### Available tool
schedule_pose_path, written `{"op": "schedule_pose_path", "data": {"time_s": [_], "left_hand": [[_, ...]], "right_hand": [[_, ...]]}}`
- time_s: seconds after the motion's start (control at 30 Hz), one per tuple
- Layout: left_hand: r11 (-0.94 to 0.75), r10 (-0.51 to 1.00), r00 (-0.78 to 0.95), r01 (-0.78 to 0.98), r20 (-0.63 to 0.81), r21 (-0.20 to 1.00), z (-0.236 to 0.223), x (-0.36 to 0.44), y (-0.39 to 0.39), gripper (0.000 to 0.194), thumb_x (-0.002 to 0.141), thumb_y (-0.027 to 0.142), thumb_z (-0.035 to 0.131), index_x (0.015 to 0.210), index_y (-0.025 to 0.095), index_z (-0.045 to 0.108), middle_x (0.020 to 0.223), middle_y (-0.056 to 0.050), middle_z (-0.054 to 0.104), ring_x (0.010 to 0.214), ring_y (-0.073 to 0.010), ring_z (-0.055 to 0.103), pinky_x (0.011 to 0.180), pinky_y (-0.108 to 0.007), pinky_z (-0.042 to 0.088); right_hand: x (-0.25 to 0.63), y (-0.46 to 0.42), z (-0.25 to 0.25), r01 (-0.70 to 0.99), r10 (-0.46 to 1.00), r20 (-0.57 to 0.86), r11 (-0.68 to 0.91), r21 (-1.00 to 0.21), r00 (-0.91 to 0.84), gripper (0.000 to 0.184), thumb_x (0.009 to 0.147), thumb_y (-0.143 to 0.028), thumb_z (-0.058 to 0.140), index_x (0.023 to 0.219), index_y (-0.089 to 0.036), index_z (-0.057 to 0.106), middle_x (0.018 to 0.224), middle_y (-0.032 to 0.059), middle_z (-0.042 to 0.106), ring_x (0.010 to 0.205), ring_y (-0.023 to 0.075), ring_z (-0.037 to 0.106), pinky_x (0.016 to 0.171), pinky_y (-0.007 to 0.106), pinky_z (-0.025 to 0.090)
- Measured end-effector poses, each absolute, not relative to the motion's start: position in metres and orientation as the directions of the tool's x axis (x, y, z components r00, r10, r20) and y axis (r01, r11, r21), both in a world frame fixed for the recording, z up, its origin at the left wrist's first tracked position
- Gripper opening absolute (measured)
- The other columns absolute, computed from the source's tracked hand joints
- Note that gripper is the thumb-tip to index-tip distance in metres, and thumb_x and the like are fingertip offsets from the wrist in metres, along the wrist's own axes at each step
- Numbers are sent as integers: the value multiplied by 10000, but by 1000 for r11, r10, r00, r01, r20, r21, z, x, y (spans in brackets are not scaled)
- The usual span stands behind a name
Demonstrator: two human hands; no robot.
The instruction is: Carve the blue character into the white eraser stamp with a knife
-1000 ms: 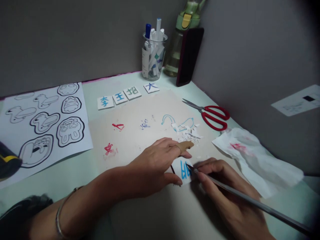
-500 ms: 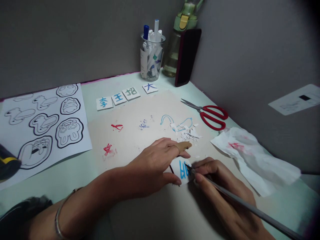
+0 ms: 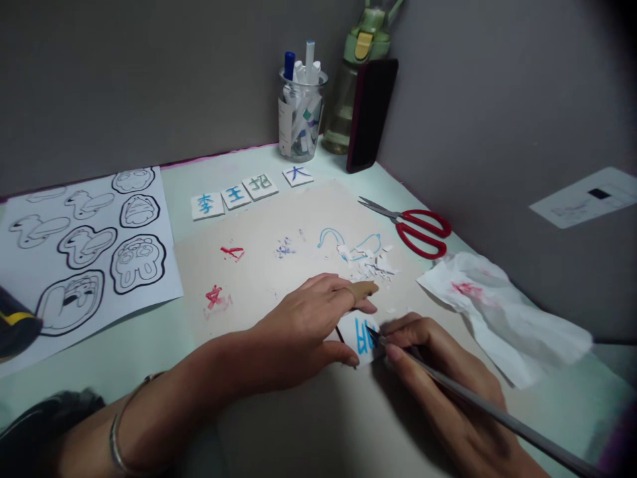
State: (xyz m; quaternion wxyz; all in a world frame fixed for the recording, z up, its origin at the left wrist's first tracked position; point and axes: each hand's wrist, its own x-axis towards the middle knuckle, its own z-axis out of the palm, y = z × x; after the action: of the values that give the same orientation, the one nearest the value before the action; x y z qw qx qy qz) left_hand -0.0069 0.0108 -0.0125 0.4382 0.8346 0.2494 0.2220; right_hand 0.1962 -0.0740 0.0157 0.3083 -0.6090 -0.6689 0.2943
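Observation:
My left hand (image 3: 311, 318), with a tan bandage on one finger, steadies a small white square block (image 3: 352, 333) between thumb and fingers. Blue strokes of a written character mark the block's face, and part of it is hidden by my hands. In my right hand (image 3: 442, 372) is a slim grey craft knife (image 3: 478, 403), gripped like a pen, its pointed tip on or just over the blue strokes. White shavings (image 3: 374, 267) lie just beyond my left fingers. Farther back stand more white blocks in a row, among them one with a dark blue character (image 3: 298, 175).
Red-handled scissors (image 3: 423, 232) and a crumpled, red-stained tissue (image 3: 502, 318) lie to the right. At the back are a cup of markers (image 3: 301, 126), a green bottle (image 3: 341, 109) and a phone (image 3: 372, 116). A sheet of line drawings (image 3: 89, 245) covers the left side.
The view has shifted very slightly. Both hands, the block and the knife keep nearly the same places, with the knife tip still at the blue strokes.

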Motion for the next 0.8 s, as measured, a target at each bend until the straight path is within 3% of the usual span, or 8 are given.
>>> {"op": "schedule_pose_path", "data": {"time_s": [0.6, 0.8], "left_hand": [[-504, 604, 778, 207, 171, 839, -13, -8, 11, 753, 843, 202, 829, 1486, 246, 441, 1390, -82, 636, 1337, -291, 494, 1151, -479, 383], [-512, 604, 779, 214, 171, 832, -15, -7, 11, 757, 826, 229, 853, 1465, 213, 448, 1398, -65, 635, 1344, -265, 496, 1190, -438, 345]], "right_hand": [[196, -72, 20, 651, 988, 97, 154, -744, -123, 162, 982, -242, 541, 824, -251, 570, 764, 2, 678, 675, 164, 661, 562, 256, 518], [195, -72, 23, 663, 983, 93, 175, -728, -157, 173, 994, -223, 515, 831, -244, 569, 758, -9, 675, 670, 144, 661, 581, 237, 523]]}}
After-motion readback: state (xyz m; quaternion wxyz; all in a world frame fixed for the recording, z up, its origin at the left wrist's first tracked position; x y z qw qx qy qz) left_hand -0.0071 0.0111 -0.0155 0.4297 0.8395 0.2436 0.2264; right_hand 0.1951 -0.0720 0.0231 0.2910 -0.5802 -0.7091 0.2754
